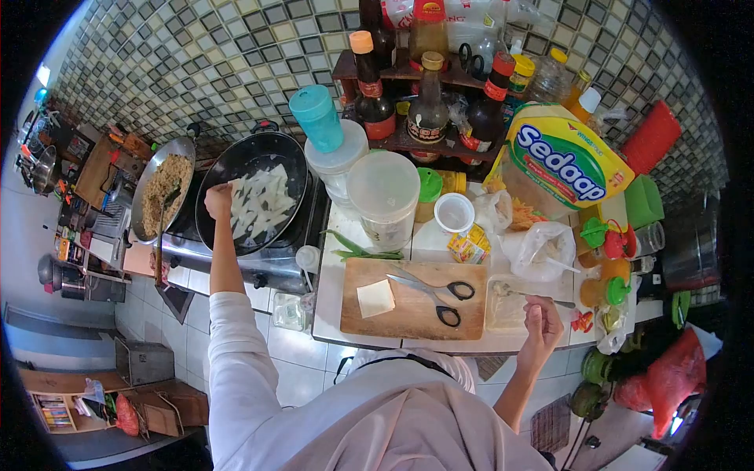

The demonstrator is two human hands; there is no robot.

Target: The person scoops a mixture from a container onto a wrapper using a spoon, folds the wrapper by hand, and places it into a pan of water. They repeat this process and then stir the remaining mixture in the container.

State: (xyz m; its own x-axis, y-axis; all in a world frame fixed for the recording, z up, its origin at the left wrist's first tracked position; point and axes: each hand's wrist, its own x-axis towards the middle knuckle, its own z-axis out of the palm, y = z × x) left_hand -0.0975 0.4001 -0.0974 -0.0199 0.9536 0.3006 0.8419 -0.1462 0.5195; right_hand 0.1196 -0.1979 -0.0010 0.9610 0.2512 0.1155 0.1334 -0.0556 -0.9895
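My left hand (219, 201) is closed over the left part of a black pan (294, 169) on the stove; whatever its fingers hold is hidden. Pale, flat pieces (263, 202) lie spread inside that pan. My right hand (543, 320) is closed near the counter's front edge, beside a shallow clear container (506, 312) with a spoon (550, 300) resting across it; I cannot make out anything in its fingers. On the wooden cutting board (365, 275) between my hands lie a square, pale stack of sheets (375, 299) and open scissors (432, 295) with black handles.
A second pan (166, 188) with brown food and a ladle stands at the left. Behind the board are green chillies (361, 250), a lidded tub (383, 196), a blue cup (316, 118) and bottles (429, 106) on a rack. A yellow Sedaap bag (561, 161) stands at the right.
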